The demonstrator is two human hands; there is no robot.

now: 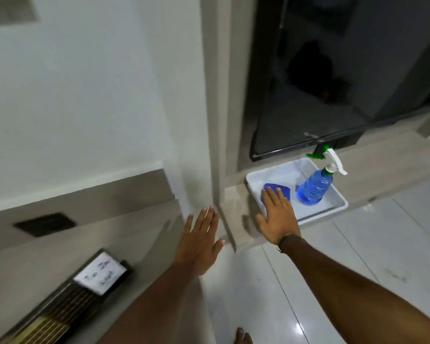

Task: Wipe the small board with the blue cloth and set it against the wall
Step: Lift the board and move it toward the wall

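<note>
A folded blue cloth (276, 189) lies in a white tray (333, 206) on a low ledge at the right. My right hand (278, 217) reaches over the tray's near rim, fingers spread, fingertips resting on the cloth's near edge. My left hand (200, 240) hovers flat and open near the wall's corner, holding nothing. The small board (100, 273), white with dark handwriting and a dark frame, lies at the lower left on the ledge, blurred.
A blue spray bottle (313, 187) with a white and green trigger stands in the tray right of the cloth. Behind the tray is a dark glass panel (333, 83). A dark slatted object (47, 316) lies beside the board. Glossy white floor tiles (358, 256) lie below.
</note>
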